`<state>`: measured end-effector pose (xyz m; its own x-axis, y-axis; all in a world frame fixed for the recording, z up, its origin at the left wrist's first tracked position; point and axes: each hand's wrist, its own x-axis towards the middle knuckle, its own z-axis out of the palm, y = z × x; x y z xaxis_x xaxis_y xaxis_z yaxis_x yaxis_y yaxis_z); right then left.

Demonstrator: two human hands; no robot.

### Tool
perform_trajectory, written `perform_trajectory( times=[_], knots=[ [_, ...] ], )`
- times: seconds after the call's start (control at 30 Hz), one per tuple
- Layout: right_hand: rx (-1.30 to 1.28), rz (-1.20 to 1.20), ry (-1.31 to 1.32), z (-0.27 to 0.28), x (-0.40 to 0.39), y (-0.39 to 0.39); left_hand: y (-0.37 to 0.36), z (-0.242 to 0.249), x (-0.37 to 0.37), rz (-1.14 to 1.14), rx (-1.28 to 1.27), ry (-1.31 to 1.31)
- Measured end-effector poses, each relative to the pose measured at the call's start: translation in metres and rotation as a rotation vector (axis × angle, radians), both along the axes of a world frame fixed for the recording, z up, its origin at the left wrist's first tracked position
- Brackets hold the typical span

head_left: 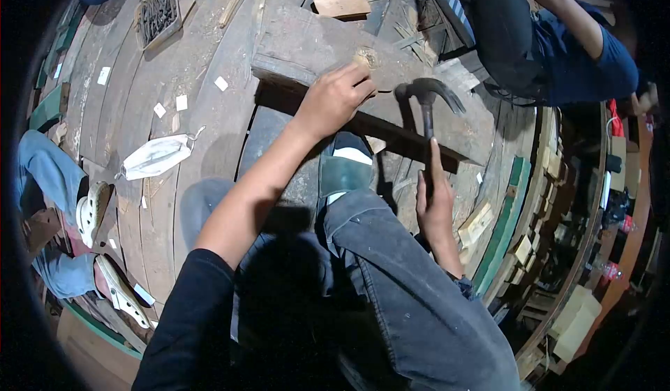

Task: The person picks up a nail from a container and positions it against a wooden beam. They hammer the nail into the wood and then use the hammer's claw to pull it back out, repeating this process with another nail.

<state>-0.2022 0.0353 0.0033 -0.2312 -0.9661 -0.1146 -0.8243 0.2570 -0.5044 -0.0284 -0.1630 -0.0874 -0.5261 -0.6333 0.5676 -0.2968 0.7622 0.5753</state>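
My left hand (pixel 336 98) rests at the near edge of a thick wooden block (pixel 293 39), its fingers curled together in a pinch. A thin dark sliver shows by the fingertips, too small to name. Just beyond them is a pale, rough patch (pixel 366 57) on the block's top. My right hand (pixel 438 209) is wrapped around the handle of a claw hammer (pixel 427 98), with the head up over the block's right part and the claw pointing right.
A box of nails (pixel 157 16) stands at upper left. A white face mask (pixel 159 156) lies on the plank floor (pixel 125 119). A wood offcut (pixel 342 4) sits beyond the block. Other people's legs are at left (pixel 52 164) and upper right (pixel 502 32).
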Motion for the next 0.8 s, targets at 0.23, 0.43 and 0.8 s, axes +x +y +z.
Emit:
perform_trajectory(
  times=[0.23,0.43,0.8],
  knots=[
    [-0.144,-0.146,0.029,-0.037,-0.022,0.041,-0.003,0.009,0.003,-0.039,0.064,0.102],
    [0.072,-0.196,-0.053,-0.120,-0.058,0.087,-0.007,0.011,0.007,-0.055,0.299,0.190],
    [0.279,-0.311,-0.379,-0.108,-0.052,0.095,-0.009,0.009,0.007,-0.079,0.233,0.046]
  ],
)
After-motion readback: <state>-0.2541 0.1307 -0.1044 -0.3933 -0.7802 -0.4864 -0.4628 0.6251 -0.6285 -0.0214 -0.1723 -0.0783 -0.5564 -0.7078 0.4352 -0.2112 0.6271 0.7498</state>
